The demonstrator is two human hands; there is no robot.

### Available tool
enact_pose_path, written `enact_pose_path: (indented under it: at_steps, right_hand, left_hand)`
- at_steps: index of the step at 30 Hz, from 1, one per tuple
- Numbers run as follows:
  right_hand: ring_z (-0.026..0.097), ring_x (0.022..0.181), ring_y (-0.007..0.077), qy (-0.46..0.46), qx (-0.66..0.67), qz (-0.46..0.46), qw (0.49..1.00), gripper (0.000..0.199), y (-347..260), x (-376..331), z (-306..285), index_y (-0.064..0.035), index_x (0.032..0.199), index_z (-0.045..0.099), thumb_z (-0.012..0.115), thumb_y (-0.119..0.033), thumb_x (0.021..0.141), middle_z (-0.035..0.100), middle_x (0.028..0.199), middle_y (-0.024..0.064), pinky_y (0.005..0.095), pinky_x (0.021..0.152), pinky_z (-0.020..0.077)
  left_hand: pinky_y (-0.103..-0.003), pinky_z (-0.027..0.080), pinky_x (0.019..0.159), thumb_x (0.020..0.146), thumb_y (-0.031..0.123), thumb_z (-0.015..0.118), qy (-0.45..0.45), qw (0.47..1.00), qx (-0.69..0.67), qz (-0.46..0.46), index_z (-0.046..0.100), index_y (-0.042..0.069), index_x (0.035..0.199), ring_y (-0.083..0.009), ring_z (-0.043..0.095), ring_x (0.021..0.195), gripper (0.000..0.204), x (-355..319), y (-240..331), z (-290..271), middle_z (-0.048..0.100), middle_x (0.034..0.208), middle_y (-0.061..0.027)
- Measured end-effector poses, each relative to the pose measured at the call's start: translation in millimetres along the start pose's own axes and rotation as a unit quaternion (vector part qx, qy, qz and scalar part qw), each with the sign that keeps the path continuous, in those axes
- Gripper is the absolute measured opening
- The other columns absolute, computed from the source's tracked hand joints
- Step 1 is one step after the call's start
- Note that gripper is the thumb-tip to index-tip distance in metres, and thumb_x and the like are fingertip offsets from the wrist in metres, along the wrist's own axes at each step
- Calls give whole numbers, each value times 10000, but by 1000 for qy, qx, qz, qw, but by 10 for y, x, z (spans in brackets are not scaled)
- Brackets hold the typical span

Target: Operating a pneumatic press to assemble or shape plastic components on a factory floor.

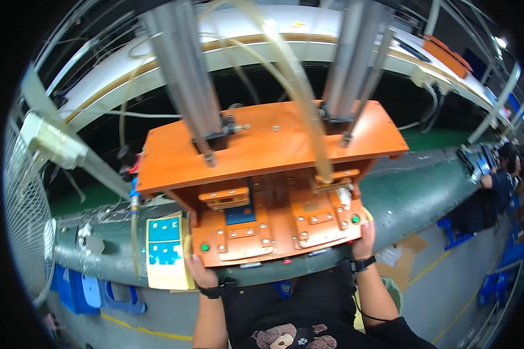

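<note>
- The orange box-shaped press with two silver metal cylinders (256, 145) stands on the dark green work surface (413, 183), squarely in front of you.
- Your left hand (202, 273) is at the press's left front edge, near a round green button (205, 248); its fingers are partly hidden, so whether they grip cannot be told.
- Your right hand (364, 239) is at the press's right front edge, beside the other round green button (356, 219); its grip cannot be told either. The two hands are well apart.
- The press looks heavy and rigid, its smooth finish perhaps slightly slippery; the outer base edges seem the safest hold, away from the upper plates.
- A flat blue piece (240, 215) lies in the press's left station. It looks light, thin and easily creased; its edges are the best hold.
- A cream stack with blue panels (172, 281) lies just left of the press.
</note>
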State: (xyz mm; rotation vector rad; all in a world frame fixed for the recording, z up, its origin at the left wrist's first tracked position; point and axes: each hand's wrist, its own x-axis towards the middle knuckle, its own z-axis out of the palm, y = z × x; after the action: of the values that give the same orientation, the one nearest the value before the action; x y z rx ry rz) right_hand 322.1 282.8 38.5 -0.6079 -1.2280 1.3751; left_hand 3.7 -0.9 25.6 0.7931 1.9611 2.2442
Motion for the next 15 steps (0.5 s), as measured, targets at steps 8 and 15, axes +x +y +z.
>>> enact_pose_path:
  at_steps: [8, 15]
  right_hand:
    - [552, 1133, 224, 5, -24, 1, 1000, 579, -14, 14, 38, 63, 1332, 430, 471, -369, 948, 554, 1239, 156, 350, 993, 429]
    - [541, 1154, 230, -13, -8, 8, 1000, 560, 76, 12, -47, 55, 1345, 422, 429, -367, 976, 541, 1258, 148, 365, 999, 423]
  left_hand:
    - [-381, 338, 1091, 973, 184, 357, 8, 998, -68, 6, 357, -93, 1393, -273, 449, 1282, 503, 21, 199, 106, 456, 1384, -202]
    - [-376, 348, 1081, 979, 187, 326, 40, 997, -69, -6, 374, -102, 1378, -276, 457, 1269, 495, 0, 290, 148, 455, 1381, -207]
